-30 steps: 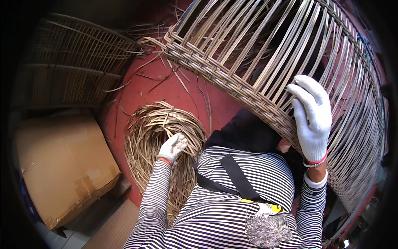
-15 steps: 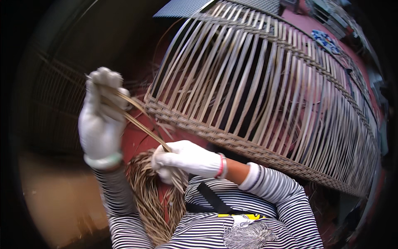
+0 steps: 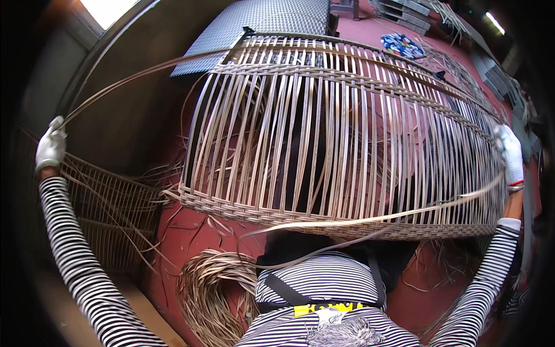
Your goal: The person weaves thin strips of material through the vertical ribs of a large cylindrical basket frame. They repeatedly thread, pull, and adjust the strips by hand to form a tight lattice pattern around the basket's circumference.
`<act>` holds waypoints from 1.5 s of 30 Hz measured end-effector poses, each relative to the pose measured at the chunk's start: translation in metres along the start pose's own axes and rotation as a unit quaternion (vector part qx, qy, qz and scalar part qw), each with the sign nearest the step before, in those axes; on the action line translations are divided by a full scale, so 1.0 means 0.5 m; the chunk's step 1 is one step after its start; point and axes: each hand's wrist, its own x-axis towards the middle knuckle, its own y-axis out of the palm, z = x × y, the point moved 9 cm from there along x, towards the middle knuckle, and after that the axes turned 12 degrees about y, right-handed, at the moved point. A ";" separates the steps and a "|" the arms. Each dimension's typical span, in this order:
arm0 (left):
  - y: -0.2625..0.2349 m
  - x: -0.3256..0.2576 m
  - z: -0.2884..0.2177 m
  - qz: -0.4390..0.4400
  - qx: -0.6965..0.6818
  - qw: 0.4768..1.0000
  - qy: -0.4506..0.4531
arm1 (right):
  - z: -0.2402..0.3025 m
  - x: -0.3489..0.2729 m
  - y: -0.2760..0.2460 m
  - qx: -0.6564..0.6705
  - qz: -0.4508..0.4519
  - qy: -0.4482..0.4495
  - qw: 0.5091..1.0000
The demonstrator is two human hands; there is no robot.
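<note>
My left hand [image 3: 51, 149] and right hand [image 3: 511, 157], both gloved, each gripped one end of a long cane strip [image 3: 243, 55] stretched in an arc over the half-woven basket frame [image 3: 341, 156] before me.

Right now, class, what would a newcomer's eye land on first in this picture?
A big half-woven cane frame of upright slats fills the middle. The gloved left hand, far left, and right hand, far right, stretch a long cane strip. A coil of cane lies on the floor below.
</note>
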 end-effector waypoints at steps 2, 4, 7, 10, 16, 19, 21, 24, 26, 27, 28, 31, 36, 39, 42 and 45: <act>0.175 -0.066 0.140 0.022 -0.434 0.868 -0.239 | -0.137 0.040 -0.122 -0.008 -0.077 0.081 0.994; 0.287 -0.102 0.188 -0.067 -0.594 0.745 -0.297 | -0.204 0.051 -0.151 -0.032 -0.087 0.112 0.989; 0.404 -0.149 0.178 0.000 -0.487 0.827 -0.281 | -0.128 0.015 -0.040 0.046 0.029 0.000 0.999; 0.413 -0.244 0.105 0.070 -0.210 0.897 -0.382 | 0.069 -0.106 0.159 0.059 0.176 -0.161 0.969; 0.072 -0.226 -0.495 0.061 -0.817 0.565 -0.104 | 0.331 -0.404 0.492 0.099 0.404 -0.150 0.897; -0.210 -0.232 -0.638 -0.071 -0.768 0.636 -0.014 | 0.408 -0.469 0.601 0.116 0.442 -0.164 0.874; -0.330 -0.226 -0.659 -0.196 -0.769 0.607 -0.033 | 0.408 -0.500 0.660 0.173 0.500 -0.078 0.845; -0.441 -0.203 -0.695 -0.223 -0.701 0.670 0.097 | 0.420 -0.541 0.729 0.186 0.501 -0.109 0.838; -0.441 -0.186 -0.706 -0.179 -0.724 0.657 0.110 | 0.427 -0.573 0.760 0.199 0.515 -0.151 0.820; -0.440 -0.183 -0.702 -0.184 -0.723 0.658 0.109 | 0.411 -0.579 0.782 0.211 0.525 -0.104 0.818; -0.439 -0.182 -0.704 -0.186 -0.721 0.658 0.115 | 0.395 -0.587 0.803 0.228 0.538 -0.049 0.810; -0.429 -0.193 -0.712 -0.199 -0.732 0.642 0.107 | 0.383 -0.607 0.824 0.219 0.538 -0.061 0.812; -0.396 -0.209 -0.726 -0.193 -0.742 0.638 0.068 | 0.371 -0.598 0.820 0.215 0.535 -0.039 0.816; -0.404 -0.210 -0.722 -0.213 -0.724 0.651 0.080 | 0.430 -0.583 0.771 0.200 0.441 -0.260 0.835; -0.414 -0.195 -0.718 -0.188 -0.692 0.690 0.097 | 0.461 -0.606 0.719 0.099 0.277 -0.511 0.808; -0.468 -0.189 -0.669 -0.238 -0.627 0.734 0.107 | 0.394 -0.575 0.776 0.153 0.515 -0.201 0.819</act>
